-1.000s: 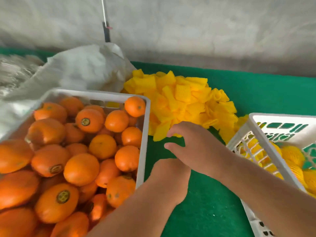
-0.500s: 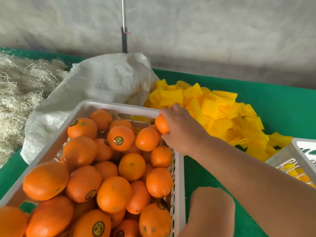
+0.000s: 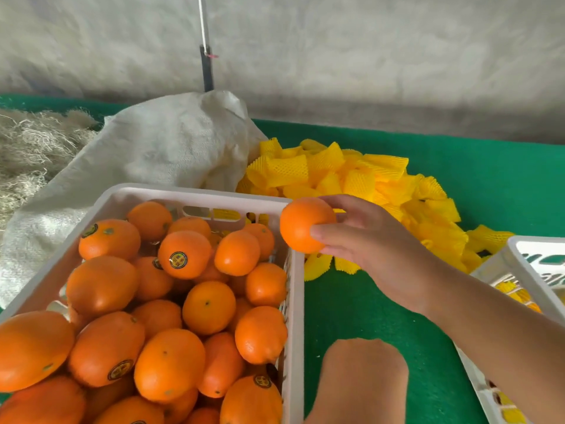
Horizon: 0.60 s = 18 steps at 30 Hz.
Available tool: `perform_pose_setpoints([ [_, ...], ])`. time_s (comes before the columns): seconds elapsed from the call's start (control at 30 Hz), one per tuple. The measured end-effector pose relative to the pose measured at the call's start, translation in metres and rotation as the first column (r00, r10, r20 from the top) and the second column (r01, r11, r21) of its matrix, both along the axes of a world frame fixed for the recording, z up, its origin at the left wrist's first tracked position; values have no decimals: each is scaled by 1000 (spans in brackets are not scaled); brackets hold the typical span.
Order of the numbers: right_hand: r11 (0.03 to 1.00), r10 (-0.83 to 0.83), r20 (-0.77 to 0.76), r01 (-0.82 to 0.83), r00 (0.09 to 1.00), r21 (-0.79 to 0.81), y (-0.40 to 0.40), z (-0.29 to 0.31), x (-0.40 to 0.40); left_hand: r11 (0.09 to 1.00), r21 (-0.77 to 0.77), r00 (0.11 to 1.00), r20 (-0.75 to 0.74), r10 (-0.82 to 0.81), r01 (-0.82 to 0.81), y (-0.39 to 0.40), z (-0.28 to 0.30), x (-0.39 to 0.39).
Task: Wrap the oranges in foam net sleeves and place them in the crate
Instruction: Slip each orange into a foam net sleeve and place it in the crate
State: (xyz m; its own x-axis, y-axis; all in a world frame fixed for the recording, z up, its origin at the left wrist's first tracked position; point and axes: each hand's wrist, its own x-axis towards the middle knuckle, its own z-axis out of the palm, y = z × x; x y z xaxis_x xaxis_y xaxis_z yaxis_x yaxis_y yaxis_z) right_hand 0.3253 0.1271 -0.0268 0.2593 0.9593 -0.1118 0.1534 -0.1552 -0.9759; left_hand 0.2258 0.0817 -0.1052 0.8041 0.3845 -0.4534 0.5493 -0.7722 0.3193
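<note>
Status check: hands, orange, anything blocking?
Right hand grips bare orange over crate rim. Left hand low, state unclear. Sleeve pile unobstructed.

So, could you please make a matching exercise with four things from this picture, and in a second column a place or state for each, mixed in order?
Things:
1. held orange
2. foam net sleeves
3. white sack
4. right hand

Places or states:
A. behind the full crate, on the far left side
B. gripping one fruit
C. bare, lifted over the crate's far right corner
D. yellow pile on the green table

Pairs: 1-C, 2-D, 3-A, 4-B
</note>
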Motion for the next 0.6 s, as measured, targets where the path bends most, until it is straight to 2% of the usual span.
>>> perform_pose_setpoints([
  [0.1,998,25,-359,-46,933,-49,-32,-7,22,993,112,995,96,14,-24,1,2,-9],
  [0.2,988,-43,-541,-44,840,-145,-59,-15,41,987,158,989,146,14,-37,-1,10,-13],
  [0.33,934,-145,-516,-54,844,-352,-87,-28,58,938,233,943,273,189,-255,-2,12,-14],
  [0.43,904,-207,-514,-38,833,-425,-103,-40,64,867,270,882,346,318,-419,-2,14,-13],
  [0.5,897,-193,-537,-74,821,-437,-113,-44,66,879,257,871,404,280,-402,0,13,-12],
  [0.6,891,-101,-558,-175,824,-420,-123,-50,65,940,206,892,421,167,-273,1,11,-9],
])
